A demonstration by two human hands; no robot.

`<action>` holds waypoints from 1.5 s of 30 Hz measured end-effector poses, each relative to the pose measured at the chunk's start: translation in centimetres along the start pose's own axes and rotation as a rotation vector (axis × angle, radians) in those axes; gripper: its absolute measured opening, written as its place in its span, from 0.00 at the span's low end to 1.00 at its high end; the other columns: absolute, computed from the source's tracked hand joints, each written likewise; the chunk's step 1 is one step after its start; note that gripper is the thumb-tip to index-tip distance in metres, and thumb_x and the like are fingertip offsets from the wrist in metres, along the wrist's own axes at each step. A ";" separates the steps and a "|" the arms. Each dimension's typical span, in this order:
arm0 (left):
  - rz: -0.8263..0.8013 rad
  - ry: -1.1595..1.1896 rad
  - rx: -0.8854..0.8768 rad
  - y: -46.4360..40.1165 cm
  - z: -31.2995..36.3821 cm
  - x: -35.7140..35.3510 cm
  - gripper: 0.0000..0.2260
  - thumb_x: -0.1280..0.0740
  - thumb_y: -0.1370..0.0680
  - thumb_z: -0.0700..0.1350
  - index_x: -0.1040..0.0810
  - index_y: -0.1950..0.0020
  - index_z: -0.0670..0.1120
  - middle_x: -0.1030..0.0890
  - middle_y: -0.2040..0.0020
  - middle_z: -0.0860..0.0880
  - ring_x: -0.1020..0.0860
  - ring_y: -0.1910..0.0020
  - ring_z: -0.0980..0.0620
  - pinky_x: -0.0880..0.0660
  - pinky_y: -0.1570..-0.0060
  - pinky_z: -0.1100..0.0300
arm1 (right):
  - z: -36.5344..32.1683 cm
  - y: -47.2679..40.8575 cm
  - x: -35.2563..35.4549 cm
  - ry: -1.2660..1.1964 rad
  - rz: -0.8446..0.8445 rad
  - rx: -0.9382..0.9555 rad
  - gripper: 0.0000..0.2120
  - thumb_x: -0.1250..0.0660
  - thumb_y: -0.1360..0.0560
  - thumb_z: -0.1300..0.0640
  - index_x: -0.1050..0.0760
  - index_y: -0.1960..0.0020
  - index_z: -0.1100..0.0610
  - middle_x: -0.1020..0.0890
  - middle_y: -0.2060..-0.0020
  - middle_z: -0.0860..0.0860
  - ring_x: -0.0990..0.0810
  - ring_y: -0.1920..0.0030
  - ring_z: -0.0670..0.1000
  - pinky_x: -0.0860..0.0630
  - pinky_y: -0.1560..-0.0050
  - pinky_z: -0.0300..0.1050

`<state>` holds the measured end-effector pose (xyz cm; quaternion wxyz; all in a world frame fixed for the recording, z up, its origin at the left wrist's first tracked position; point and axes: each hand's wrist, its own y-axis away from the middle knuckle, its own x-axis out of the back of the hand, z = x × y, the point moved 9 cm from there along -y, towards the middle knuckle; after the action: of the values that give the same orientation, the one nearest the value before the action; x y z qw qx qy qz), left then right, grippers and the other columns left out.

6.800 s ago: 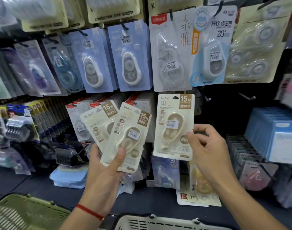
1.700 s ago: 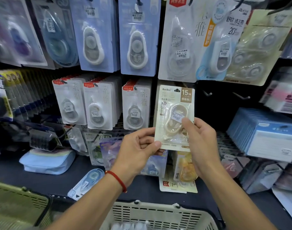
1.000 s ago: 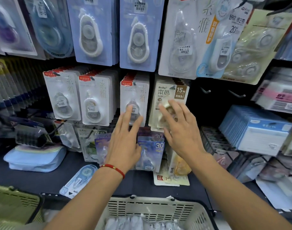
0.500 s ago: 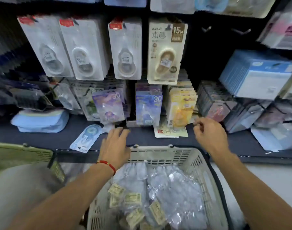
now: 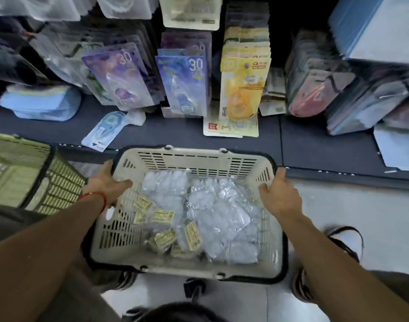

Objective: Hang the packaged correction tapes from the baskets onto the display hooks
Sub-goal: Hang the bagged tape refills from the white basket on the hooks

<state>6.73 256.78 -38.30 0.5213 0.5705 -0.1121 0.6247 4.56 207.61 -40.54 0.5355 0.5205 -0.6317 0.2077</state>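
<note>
Shelf-front basket (image 5: 200, 159), long axis front-back.

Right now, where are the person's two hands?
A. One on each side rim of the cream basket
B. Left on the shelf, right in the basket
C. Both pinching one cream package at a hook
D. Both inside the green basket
A: the left hand curls over the cream basket at its left rim, and the right hand takes a grip on its right rim.
</note>
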 end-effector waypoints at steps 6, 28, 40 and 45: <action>-0.118 0.234 -0.035 4.2 2.4 -3.8 0.24 0.26 0.32 0.52 0.29 0.39 0.64 0.15 0.50 0.48 0.15 0.65 0.41 0.16 0.54 0.47 | 5.2 -1.9 3.1 0.081 -0.022 0.012 0.17 0.36 0.18 0.48 0.40 0.41 0.57 0.18 0.49 0.65 0.19 0.50 0.68 0.28 0.56 0.54; 0.183 0.019 -0.367 11.7 8.6 -5.9 0.32 0.28 0.24 0.40 0.33 0.21 0.43 0.26 0.29 0.39 0.31 0.29 0.37 0.31 0.27 0.42 | -10.6 3.0 -8.5 0.215 -0.393 0.720 0.26 0.32 0.17 0.47 0.31 0.20 0.47 0.31 0.20 0.51 0.32 0.21 0.56 0.36 0.21 0.55; 0.003 0.023 -0.660 12.7 16.4 -3.4 0.13 0.29 0.19 0.46 0.17 0.35 0.47 0.17 0.40 0.46 0.20 0.39 0.47 0.28 0.40 0.58 | -13.2 1.0 1.6 -0.515 -0.558 0.576 0.17 0.33 0.21 0.35 0.14 0.51 0.47 0.14 0.58 0.37 0.17 0.58 0.34 0.26 0.56 0.29; 0.107 0.384 -0.266 10.5 9.0 0.8 0.03 0.31 0.17 0.44 0.23 0.46 0.46 0.17 0.48 0.48 0.17 0.51 0.47 0.19 0.53 0.55 | -13.2 1.3 -2.1 -0.270 -0.300 0.617 0.11 0.33 0.16 0.50 0.18 0.39 0.53 0.13 0.46 0.50 0.15 0.45 0.53 0.20 0.42 0.51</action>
<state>4.09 246.04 -29.94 0.5696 0.3610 -0.1224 0.7282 9.26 219.82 -37.58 0.2896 0.7672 -0.5210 0.2368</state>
